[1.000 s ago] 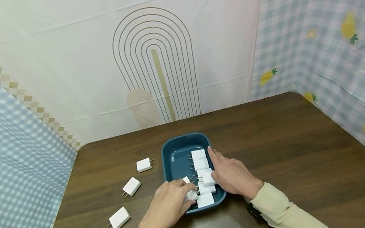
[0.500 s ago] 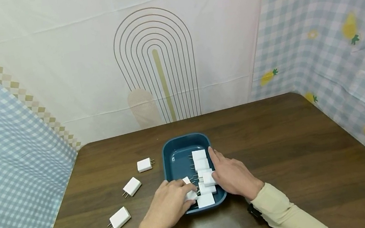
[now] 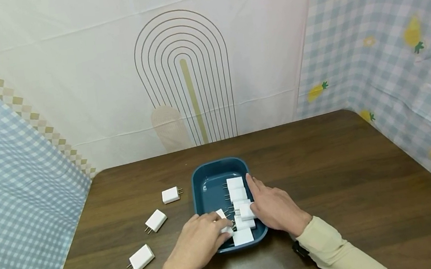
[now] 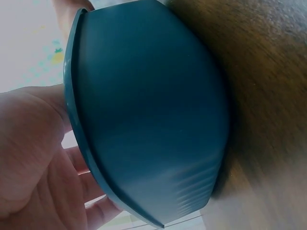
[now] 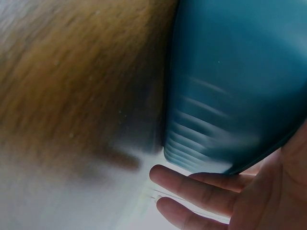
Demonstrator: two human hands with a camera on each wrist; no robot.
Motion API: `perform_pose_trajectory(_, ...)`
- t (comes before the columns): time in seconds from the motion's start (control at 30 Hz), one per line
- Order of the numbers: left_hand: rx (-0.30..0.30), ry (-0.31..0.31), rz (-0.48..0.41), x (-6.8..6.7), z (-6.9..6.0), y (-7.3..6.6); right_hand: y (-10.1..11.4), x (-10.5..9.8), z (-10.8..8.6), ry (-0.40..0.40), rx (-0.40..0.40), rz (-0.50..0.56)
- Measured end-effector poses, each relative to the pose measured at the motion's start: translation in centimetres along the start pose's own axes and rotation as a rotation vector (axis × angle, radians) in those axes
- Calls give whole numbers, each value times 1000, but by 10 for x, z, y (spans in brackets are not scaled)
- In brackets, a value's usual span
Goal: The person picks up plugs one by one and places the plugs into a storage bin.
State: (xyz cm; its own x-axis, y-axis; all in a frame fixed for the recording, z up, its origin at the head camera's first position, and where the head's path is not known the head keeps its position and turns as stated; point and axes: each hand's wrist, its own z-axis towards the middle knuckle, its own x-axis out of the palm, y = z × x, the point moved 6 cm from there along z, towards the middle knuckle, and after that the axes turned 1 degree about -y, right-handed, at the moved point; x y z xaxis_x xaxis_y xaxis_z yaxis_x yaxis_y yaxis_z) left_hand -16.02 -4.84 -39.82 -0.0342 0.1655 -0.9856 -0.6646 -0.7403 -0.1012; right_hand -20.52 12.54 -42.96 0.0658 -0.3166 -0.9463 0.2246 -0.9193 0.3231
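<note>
My left hand point(image 3: 198, 241) reaches over the left rim of a dark blue tray point(image 3: 212, 167). Between its thumb and fingers it pinches a white charger plug point(image 3: 226, 230), mostly hidden by the fingers. Another charger plug point(image 3: 220, 214) lies just beyond those fingertips. Along the tray's right side runs a column of several white charger plugs point(image 3: 235, 183), prongs pointing left. One charger plug point(image 3: 246, 211) sits on top of others there. My right hand point(image 3: 276, 208) rests at the right rim, fingers extended along the outside, its thumb side by the upper plug; whether it touches is unclear.
Three loose charger plugs lie on the wooden table point(image 3: 327, 174) left of the tray: a far one point(image 3: 171, 195), a middle one point(image 3: 155, 220) and a near one point(image 3: 141, 258). Patterned cloths point(image 3: 109, 75) hang behind and at the sides.
The charger plug in my left hand has shifted slightly, and less of it shows under the fingers. The right hand, tray and other plugs stay as they were.
</note>
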Motion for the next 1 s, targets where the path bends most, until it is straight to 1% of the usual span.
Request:
perform_pose_trajectory(0.13, 8, 1, 3, 0, 0, 0, 0, 0, 0, -2, -1, -5)
perform_pose_trajectory(0.43, 24, -26, 32, -1, 0, -1, 0, 0, 0, 8, 3, 3)
perform_pose_trajectory(0.77, 35, -61, 52, -3, -1, -1, -1, 0, 0, 0, 6, -7)
perform_pose_trajectory(1.0, 52, -100, 64, -6, -1, -3, 0, 0, 0, 3, 5, 0)
